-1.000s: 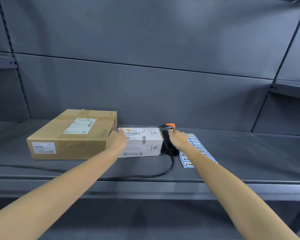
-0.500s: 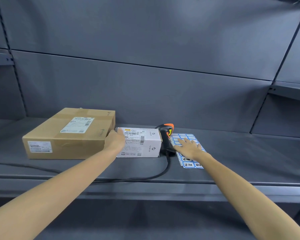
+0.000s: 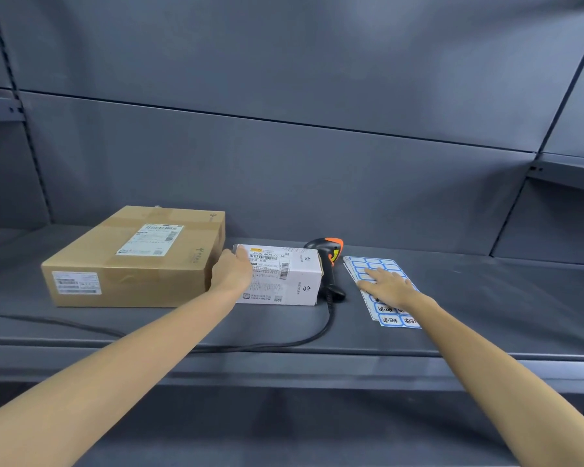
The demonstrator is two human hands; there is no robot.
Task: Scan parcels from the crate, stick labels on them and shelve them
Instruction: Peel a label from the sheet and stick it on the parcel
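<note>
Having left the scanner [image 3: 329,264], the right hand [image 3: 388,287] is now pressing flat-fingered on the label sheet [image 3: 378,291] right of it, while the left hand [image 3: 231,273] is gripping the white parcel [image 3: 284,278] left of the scanner, labelling apparently next.

Count on shelf [image 3: 486,315]: 2 parcels, i.e. 1 brown cardboard box [image 3: 132,261], 1 white box [image 3: 284,278]; 1 barcode scanner [image 3: 329,261]; 1 label sheet [image 3: 381,291]; 2 hands.

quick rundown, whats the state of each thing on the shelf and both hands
brown box: flat on the shelf, taped shut
white box: lying flat, left hand gripping its left end
scanner: set down, not held
label sheet: flat, right hand resting open on it
</note>
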